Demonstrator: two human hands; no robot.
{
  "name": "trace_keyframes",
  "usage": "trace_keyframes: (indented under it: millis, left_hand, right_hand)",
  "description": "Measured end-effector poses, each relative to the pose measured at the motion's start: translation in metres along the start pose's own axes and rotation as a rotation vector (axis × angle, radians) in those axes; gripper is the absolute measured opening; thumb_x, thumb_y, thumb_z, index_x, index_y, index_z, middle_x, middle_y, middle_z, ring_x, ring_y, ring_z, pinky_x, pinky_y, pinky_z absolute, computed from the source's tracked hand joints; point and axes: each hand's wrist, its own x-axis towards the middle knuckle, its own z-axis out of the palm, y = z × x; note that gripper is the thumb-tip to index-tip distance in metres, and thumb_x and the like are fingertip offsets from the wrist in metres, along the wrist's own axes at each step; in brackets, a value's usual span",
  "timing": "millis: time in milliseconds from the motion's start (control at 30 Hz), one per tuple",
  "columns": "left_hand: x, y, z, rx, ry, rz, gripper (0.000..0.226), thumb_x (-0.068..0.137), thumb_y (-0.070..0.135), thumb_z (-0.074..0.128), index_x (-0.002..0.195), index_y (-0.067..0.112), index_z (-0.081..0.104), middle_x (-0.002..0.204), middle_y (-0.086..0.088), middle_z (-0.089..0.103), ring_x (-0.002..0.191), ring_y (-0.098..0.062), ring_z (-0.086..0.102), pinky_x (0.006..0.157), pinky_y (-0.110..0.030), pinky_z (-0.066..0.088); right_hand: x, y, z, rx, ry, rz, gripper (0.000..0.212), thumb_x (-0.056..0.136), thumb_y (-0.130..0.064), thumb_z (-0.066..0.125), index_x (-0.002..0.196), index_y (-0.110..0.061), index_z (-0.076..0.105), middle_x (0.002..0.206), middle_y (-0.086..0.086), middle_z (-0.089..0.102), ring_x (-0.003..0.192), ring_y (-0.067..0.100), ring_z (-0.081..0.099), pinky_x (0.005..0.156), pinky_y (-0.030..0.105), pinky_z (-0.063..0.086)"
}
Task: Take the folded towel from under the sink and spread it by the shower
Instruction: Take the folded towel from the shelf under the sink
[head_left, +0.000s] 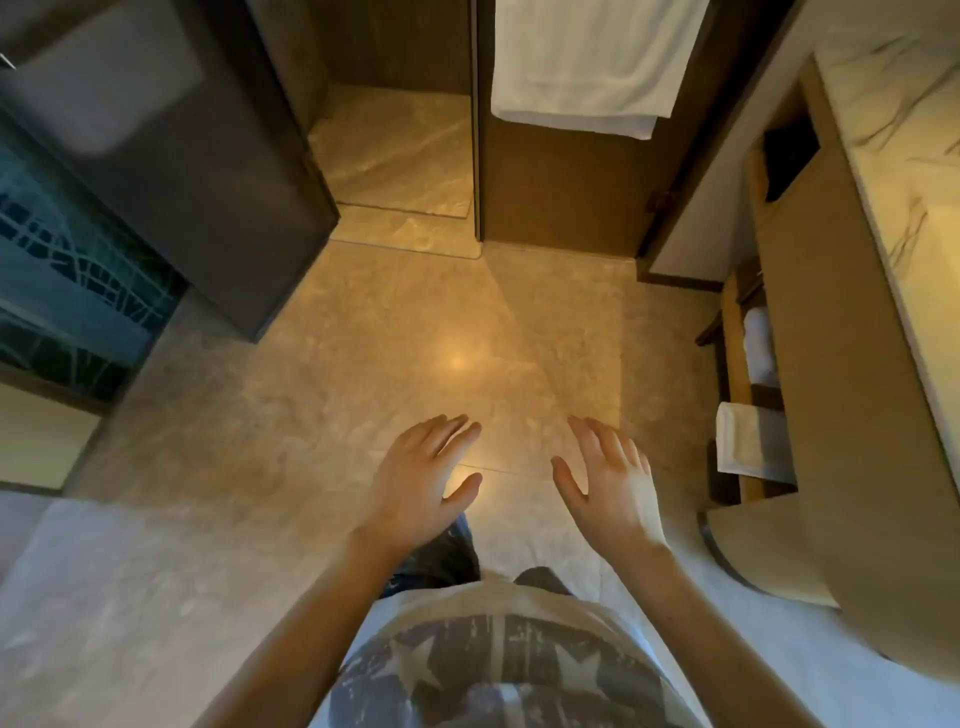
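Hovering over floor (363, 322): L hand (423, 480) & R hand (608, 478) spread flat, empty (folded towel (748, 439) on vanity shelf, right).

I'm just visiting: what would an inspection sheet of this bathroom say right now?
Surface: stone floor, bare, glossy with a light glare.
Job's things: folded towel on the shelf under the vanity, untouched; rolled towels behind it.
Clutter: nothing seen.
Grippers: left hand and right hand both open, empty, above the floor.
Cables: nothing seen.
Surroundings: hanging towel on a door; shower opening beside it.
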Motion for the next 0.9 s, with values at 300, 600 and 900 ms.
trace_keyframes:
  millis: [300, 600, 900]
  left_hand:
    - [0.107, -0.053, -0.021, -0.059, 0.002, -0.057, 0.051, 0.095, 0.040, 0.046, 0.141, 0.019, 0.047, 0.147, -0.001, 0.045, 0.137, -0.023, 0.038, 0.108, -0.045, 0.037]
    - [0.283, -0.145, -0.071, -0.018, -0.071, 0.080, 0.055, 0.093, 0.044, 0.045, 0.143, 0.020, 0.043, 0.150, -0.001, 0.040, 0.138, -0.022, 0.034, 0.109, -0.043, 0.036]
    - [0.468, -0.189, -0.113, 0.138, -0.122, 0.268, 0.055, 0.093, 0.044, 0.044, 0.142, 0.019, 0.044, 0.144, -0.004, 0.046, 0.132, -0.024, 0.041, 0.103, -0.041, 0.039]
  right_hand:
    - [0.114, -0.001, 0.008, 0.076, -0.004, 0.065, 0.048, 0.095, -0.039, 0.053, 0.137, -0.016, 0.051, 0.133, 0.004, 0.057, 0.122, 0.026, 0.053, 0.097, 0.042, 0.046]
    - [0.285, -0.020, 0.006, 0.068, -0.015, 0.202, 0.052, 0.096, -0.039, 0.052, 0.140, -0.014, 0.047, 0.136, 0.007, 0.054, 0.123, 0.025, 0.049, 0.100, 0.040, 0.045]
    - [0.410, -0.012, -0.011, 0.074, 0.047, 0.356, 0.053, 0.097, -0.041, 0.048, 0.142, -0.013, 0.046, 0.140, 0.007, 0.052, 0.128, 0.024, 0.047, 0.105, 0.039, 0.040]
